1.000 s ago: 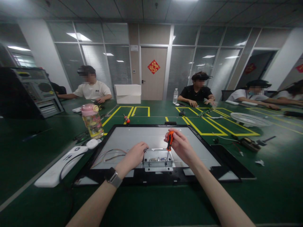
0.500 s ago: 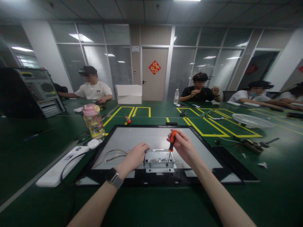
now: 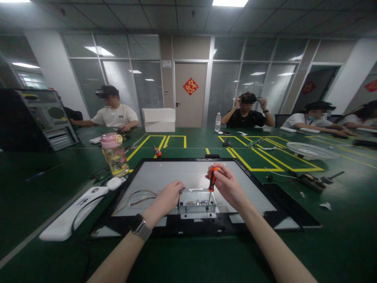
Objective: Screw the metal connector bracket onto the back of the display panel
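A monitor panel (image 3: 173,173) with a black frame lies flat on the green table before me. On its near half sits a metal bracket (image 3: 191,194) with connectors along its front. My right hand (image 3: 227,182) grips an orange and black screwdriver (image 3: 212,179), held nearly upright with its tip down at the bracket's right front. My left hand (image 3: 169,196) has its fingers closed on the bracket's left edge; its fingertips are partly hidden. Thin loose cables (image 3: 141,193) lie on the panel left of the bracket.
Left of the panel are a white power strip (image 3: 73,212), a pink-lidded bottle (image 3: 114,155) and a computer case (image 3: 41,118). A red screwdriver (image 3: 158,152) lies beyond it. To the right are a black strip (image 3: 290,204) and a white fan grille (image 3: 312,150). Several people sit across the table.
The screwdriver has become a little more upright as my right hand turned slightly; its tip stays at the bracket. My left hand keeps its place. The person in black has raised both hands to their headset.
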`<state>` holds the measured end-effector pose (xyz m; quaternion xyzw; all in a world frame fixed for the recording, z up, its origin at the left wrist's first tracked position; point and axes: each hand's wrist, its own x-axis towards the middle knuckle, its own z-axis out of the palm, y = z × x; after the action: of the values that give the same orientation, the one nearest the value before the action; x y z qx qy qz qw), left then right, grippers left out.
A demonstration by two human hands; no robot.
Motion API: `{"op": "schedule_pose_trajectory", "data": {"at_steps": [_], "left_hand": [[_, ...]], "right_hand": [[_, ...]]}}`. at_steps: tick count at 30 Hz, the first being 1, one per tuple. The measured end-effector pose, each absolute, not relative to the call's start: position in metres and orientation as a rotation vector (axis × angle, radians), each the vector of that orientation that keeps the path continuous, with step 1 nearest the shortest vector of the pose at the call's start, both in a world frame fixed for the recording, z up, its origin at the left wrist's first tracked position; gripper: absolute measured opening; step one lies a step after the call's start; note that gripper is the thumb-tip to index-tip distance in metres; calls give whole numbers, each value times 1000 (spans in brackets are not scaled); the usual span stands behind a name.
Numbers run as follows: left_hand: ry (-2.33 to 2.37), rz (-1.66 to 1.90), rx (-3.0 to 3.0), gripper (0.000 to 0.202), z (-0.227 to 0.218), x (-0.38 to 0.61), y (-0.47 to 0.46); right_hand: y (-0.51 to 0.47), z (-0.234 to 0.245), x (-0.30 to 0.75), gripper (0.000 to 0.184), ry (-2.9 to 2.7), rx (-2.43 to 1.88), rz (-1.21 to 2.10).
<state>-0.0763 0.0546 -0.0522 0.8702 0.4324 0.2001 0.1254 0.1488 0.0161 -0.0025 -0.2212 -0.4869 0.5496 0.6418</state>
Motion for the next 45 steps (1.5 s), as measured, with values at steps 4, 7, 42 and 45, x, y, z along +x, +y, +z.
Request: {"op": "schedule_pose_trajectory", "data": {"at_steps": [4,7,42,45], "left_hand": [[1255,586,2535,37,-53,-77,55],[1249,589,2534,37,-53,-77,56],[1228,617,2554,37,-56,-77,58],[1240,596,2550,37,-54,-77,56]], "right_hand": [[16,-2,148,21,-1101,-533,1218],[17,-3,149,23,-1103,-532,1212],[22,-8,151,23,-1059,-496,1227],[22,-7,152,26,-1069,-527,1225]]}}
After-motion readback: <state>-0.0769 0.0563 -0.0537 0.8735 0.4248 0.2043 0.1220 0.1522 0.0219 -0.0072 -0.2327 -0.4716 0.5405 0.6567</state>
